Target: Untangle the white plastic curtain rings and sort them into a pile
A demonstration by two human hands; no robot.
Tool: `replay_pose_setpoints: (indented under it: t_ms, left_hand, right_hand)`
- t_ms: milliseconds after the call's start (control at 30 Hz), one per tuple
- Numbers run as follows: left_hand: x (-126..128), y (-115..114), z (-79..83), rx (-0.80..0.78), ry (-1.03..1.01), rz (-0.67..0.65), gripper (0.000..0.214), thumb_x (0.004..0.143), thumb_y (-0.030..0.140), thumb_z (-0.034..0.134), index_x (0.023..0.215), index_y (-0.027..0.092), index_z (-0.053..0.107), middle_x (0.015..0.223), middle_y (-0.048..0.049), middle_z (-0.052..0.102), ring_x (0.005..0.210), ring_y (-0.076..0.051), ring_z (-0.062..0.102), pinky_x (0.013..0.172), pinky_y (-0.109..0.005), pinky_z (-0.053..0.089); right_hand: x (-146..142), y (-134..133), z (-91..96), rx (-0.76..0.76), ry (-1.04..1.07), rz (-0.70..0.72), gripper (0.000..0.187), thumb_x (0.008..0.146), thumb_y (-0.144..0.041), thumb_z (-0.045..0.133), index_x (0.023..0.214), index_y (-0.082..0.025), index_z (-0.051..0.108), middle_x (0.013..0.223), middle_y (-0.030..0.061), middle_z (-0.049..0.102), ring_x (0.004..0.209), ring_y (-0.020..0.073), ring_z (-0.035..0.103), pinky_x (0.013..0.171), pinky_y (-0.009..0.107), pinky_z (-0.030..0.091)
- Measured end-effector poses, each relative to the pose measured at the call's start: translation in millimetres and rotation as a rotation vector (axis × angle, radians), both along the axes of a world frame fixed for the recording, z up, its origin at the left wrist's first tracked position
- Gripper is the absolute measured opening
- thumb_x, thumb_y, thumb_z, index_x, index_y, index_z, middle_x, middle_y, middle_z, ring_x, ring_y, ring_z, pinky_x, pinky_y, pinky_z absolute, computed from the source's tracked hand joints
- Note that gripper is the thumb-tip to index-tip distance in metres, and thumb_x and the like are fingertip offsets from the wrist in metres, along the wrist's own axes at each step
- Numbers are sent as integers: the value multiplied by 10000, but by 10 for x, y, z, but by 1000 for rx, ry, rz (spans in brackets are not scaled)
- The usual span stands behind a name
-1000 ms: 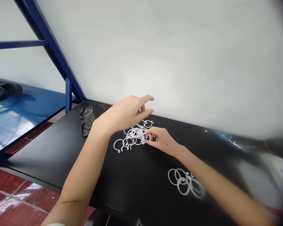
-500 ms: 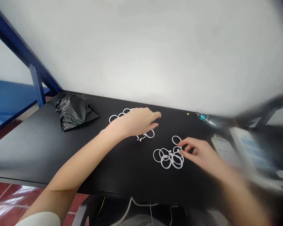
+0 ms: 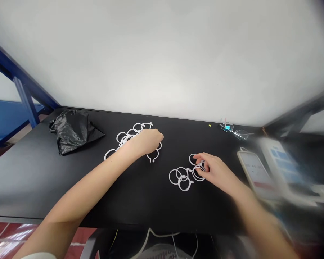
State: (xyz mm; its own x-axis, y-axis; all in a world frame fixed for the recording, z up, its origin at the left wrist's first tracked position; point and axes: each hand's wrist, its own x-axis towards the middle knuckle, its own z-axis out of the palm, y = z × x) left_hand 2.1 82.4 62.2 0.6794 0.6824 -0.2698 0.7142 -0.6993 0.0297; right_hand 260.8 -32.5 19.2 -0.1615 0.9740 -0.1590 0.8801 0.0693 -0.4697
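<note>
Left hand (image 3: 147, 142) has drawn back onto the large ring pile (image 3: 128, 136); right hand (image 3: 214, 169) has closed in on the small ring cluster (image 3: 182, 178).
Well left of the phone (image 3: 255, 172), the left hand lies curled, palm down, on the pile; whether it grips a ring cannot be told. Just left of the phone, the right hand's fingertips are drawn narrow, touching the cluster's nearest rings.
</note>
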Motion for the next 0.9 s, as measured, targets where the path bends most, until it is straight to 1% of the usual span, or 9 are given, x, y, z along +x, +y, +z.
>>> replay_pose_setpoints:
  t_ms: [67, 133, 267, 400, 500, 600, 733, 800, 900]
  left_hand:
    - [45, -88, 58, -1, -44, -31, 198, 932, 156, 455, 897, 130, 648, 827, -114, 674, 715, -248, 672, 605, -305, 435]
    - [135, -225, 86, -53, -114, -114, 171, 943, 239, 495, 972, 149, 637, 915, -97, 678, 804, -242, 673, 649, -298, 450]
    - [322, -475, 13, -194, -172, -312, 329, 931, 428, 550, 1081, 142, 616, 1019, -84, 630, 797, -218, 656, 637, -291, 451]
    - [350, -504, -87, -251, -157, -320, 451, 906, 519, 556, 1112, 121, 615, 1049, -95, 595, 789, -232, 648, 623, -306, 447]
    - [303, -458, -73, -263, -141, -305, 424, 920, 500, 547, 1111, 130, 620, 1062, -92, 602, 784, -228, 649, 611, -300, 429]
    - [286, -447, -40, -264, -88, -311, 310, 914, 379, 591, 1111, 142, 615, 1084, -88, 609, 788, -217, 651, 601, -286, 415]
    - [326, -466, -89, -203, -96, -338, 169, 906, 215, 562, 1051, 143, 611, 1056, -80, 613, 773, -198, 652, 624, -283, 434]
    - [353, -465, -141, -171, -115, -343, 134, 923, 190, 507, 990, 142, 613, 1030, -80, 614, 762, -194, 653, 629, -287, 444]
    - [379, -453, -198, -159, -145, -354, 162, 946, 196, 456, 944, 142, 608, 997, -78, 617, 756, -194, 652, 632, -292, 454]
  right_hand:
    - [-15, 42, -17, 15, 30, -3, 239, 794, -214, 571, 1023, -222, 639, 866, 17, 657, 578, 128, 531, 584, 284, 433]
    - [-28, 67, -7, 44, 76, 5, 173, 806, -232, 584, 961, -212, 659, 809, 15, 658, 572, 127, 523, 589, 281, 431]
    - [-4, 51, 96, 99, 190, -86, 143, 829, -318, 619, 873, -197, 682, 643, -12, 587, 498, 108, 455, 511, 258, 374]
    - [129, -16, 195, 102, 299, -211, 224, 825, -408, 650, 864, -193, 699, 589, -28, 531, 465, 93, 415, 461, 241, 321]
    - [220, -34, 199, 90, 309, -226, 259, 818, -443, 661, 851, -191, 712, 619, -10, 564, 482, 101, 444, 460, 241, 328]
    - [193, 27, 156, 125, 272, -195, 246, 831, -429, 640, 842, -196, 718, 660, 8, 602, 497, 112, 466, 476, 255, 351]
    - [22, 201, 79, 170, 161, -55, 129, 820, -295, 597, 765, -202, 667, 817, 34, 623, 632, 143, 554, 570, 270, 416]
    - [-48, 276, 38, 159, 91, -39, 45, 779, -214, 586, 769, -204, 628, 849, 28, 617, 655, 141, 554, 620, 278, 429]
    - [-87, 337, -12, 127, 54, -50, 107, 710, -141, 572, 786, -211, 603, 783, 0, 609, 606, 132, 520, 583, 265, 401]
